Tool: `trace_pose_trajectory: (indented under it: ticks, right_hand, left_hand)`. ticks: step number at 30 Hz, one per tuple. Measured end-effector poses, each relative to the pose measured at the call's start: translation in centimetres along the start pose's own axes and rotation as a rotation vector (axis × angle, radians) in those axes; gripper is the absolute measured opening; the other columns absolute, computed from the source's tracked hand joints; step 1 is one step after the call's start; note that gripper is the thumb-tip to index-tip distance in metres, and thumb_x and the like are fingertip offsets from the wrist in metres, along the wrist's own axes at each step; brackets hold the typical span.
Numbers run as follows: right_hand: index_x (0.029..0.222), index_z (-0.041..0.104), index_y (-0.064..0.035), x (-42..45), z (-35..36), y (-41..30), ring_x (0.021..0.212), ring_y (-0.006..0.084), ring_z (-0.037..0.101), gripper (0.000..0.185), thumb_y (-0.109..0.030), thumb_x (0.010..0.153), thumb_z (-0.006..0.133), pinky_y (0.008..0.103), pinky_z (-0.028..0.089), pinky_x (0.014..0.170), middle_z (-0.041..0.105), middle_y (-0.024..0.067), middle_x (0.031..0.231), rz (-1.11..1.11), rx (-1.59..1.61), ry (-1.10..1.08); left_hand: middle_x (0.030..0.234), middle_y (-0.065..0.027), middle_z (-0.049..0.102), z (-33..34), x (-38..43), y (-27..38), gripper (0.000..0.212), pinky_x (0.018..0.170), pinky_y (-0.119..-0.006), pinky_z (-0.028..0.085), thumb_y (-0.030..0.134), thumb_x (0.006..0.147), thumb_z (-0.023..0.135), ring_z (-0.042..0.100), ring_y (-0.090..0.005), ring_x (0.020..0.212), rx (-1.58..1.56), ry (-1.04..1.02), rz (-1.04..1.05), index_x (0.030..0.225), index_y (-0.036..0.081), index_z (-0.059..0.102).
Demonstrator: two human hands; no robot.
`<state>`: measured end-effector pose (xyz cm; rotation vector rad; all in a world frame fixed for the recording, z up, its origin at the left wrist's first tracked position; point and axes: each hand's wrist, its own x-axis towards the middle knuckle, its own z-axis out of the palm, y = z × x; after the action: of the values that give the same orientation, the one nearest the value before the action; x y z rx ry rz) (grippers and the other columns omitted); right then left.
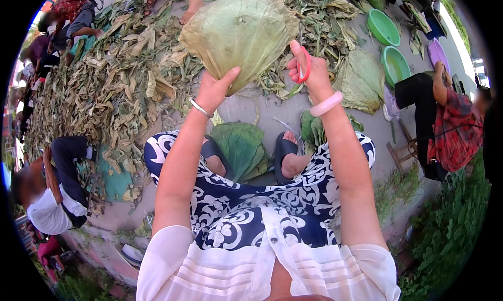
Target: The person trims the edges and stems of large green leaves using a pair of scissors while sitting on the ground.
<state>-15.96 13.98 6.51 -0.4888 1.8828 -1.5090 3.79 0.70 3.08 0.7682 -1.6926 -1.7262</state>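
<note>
My left hand [216,88] pinches the narrow lower end of a large pale green dried leaf [241,33], which is spread out in front of me. My right hand [314,71] has its fingers in the handles of red-handled scissors [304,65]. The scissors' blades point away from me beside the leaf's right edge; whether they touch it I cannot tell. On the ground between my sandals rests a darker green leaf [239,147]. Another pale leaf [359,81] lies flat to the right of my right hand, and more green leaves [312,126] are by my right foot.
A broad heap of dried leaves [114,81] covers the ground ahead and left. Green basins [384,28] and a purple basin [438,55] stand at the right. Seated people [456,124] are on both sides. A bare foot [191,11] of another person is just beyond the held leaf.
</note>
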Motion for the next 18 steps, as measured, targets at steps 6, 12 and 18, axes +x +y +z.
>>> trace_pose_trajectory:
  ticks: [6, 12, 18]
  right_hand:
    - [0.068, 0.063, 0.0024, 0.1, -0.3, -0.2, 0.047, 0.0102, 0.053, 0.060, -0.056, 0.081, 0.064, 0.0218, 0.042, 0.047, 0.057, 0.0061, 0.057, -0.010, -0.019, 0.007]
    - [0.079, 0.064, 0.0032, 0.0, -1.0, -0.1, 0.053, 0.0119, 0.056, 0.062, -0.058, 0.082, 0.061, 0.0222, 0.046, 0.053, 0.060, 0.0082, 0.066, -0.012, 0.088, -0.026]
    - [0.080, 0.064, 0.0029, 0.0, -0.4, 0.1, 0.056, 0.0119, 0.058, 0.050, -0.047, 0.083, 0.066, 0.0224, 0.046, 0.054, 0.061, 0.0072, 0.067, -0.011, 0.075, -0.038]
  left_hand:
    - [0.105, -0.0075, 0.066, -1.1, 0.3, -0.2, 0.037, 0.082, -0.028, 0.047, 0.019, 0.084, 0.069, 0.060, -0.0136, 0.092, 0.009, 0.011, -0.031, 0.112, -0.004, 0.060]
    - [0.102, -0.0079, 0.067, -1.2, 0.2, 0.2, 0.037, 0.080, -0.029, 0.048, 0.021, 0.084, 0.069, 0.060, -0.0135, 0.090, 0.118, 0.026, -0.022, 0.111, -0.003, 0.061]
    - [0.101, -0.0076, 0.067, -0.9, 0.0, 0.6, 0.036, 0.079, -0.029, 0.048, 0.021, 0.085, 0.067, 0.059, -0.0118, 0.090, 0.074, 0.008, -0.002, 0.110, -0.004, 0.062]
